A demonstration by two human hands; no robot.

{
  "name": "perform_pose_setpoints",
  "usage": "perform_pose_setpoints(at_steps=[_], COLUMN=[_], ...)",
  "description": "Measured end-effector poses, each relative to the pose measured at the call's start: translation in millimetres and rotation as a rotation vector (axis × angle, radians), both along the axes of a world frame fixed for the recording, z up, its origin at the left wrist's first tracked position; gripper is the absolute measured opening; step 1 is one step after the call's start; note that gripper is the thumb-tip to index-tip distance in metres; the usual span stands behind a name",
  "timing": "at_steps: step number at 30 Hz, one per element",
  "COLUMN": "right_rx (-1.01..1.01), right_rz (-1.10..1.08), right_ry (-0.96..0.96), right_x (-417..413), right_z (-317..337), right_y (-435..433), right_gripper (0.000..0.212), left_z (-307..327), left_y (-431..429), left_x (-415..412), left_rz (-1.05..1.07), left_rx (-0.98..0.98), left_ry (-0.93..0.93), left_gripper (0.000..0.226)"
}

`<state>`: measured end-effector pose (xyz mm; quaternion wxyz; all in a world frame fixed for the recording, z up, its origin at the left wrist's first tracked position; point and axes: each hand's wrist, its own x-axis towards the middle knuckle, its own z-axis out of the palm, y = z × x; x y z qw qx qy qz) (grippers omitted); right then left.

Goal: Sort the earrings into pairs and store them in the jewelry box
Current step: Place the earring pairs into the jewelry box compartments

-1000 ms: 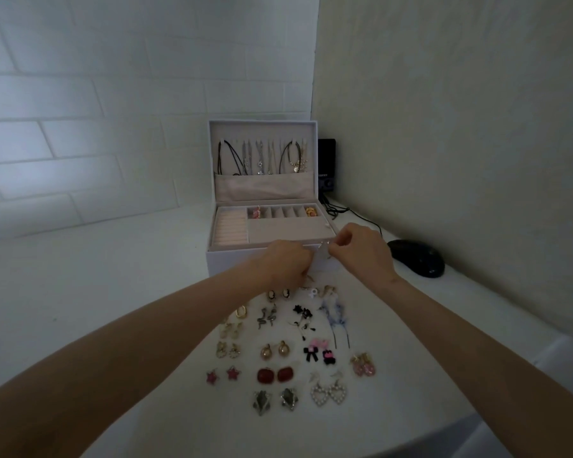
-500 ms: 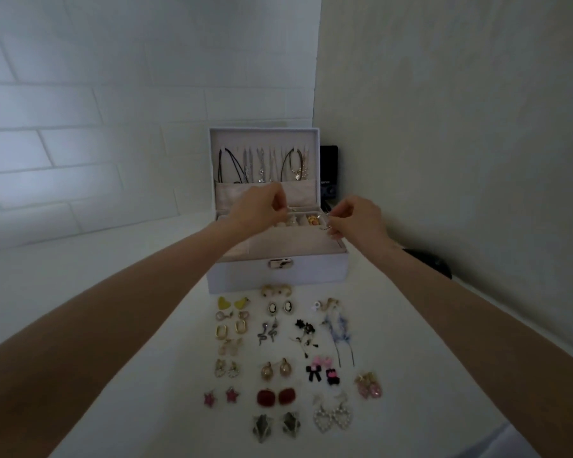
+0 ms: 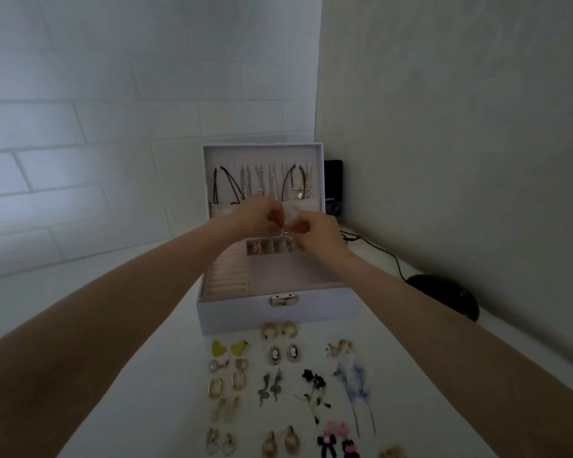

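Note:
A white jewelry box (image 3: 245, 314) stands open on the white table, necklaces hanging in its raised lid (image 3: 262, 180). My left hand (image 3: 257, 214) and my right hand (image 3: 315, 234) meet above the row of small back compartments (image 3: 268, 246). Together they pinch a small silvery earring pair (image 3: 282, 231) between their fingertips. Several earring pairs lie in rows in front of the box, among them yellow hearts (image 3: 229, 348), cameo ovals (image 3: 283, 353) and gold hoops (image 3: 225, 385).
A black computer mouse (image 3: 444, 294) with its cable lies right of the box by the wall. A small black device (image 3: 333, 186) stands behind the box in the corner. Ring rolls (image 3: 227, 276) fill the box's left section.
Both hands rose from the box's front edge to the back compartments and came together. The view tilted down a little, showing fewer of the nearest earrings.

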<state>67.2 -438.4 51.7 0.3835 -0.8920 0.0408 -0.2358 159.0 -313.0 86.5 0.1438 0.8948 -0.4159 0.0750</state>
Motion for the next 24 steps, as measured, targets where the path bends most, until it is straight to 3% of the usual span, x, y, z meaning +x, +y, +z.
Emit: perform_pose_setpoints(at_steps=[3,10,17,24], right_rx=[-0.115,-0.129,-0.116,0.056], right_rz=[0.02,0.093,0.085,-0.096], right_ry=[0.005,0.091,0.11,-0.084], right_x=[9.9,21.8,18.4,24.3], right_z=[-3.9,-12.6,-13.1,-13.2], right_y=[6.8,14.2,11.6,5.4], right_gripper=[0.023,0.022,0.027,0.022], left_z=[-6.3,-17.5,-10.5,-12.9], left_y=[-2.4,-1.4,3.8,4.6], left_x=[6.6,15.4,19.4,15.7], left_rz=[-0.011,-0.016,-0.044,-0.072], left_rx=[0.07,0.051,-0.094,0.05], left_ry=[-0.014,-0.068,-0.002,-0.075], left_gripper=[0.012,0.016,0.012,0.017])
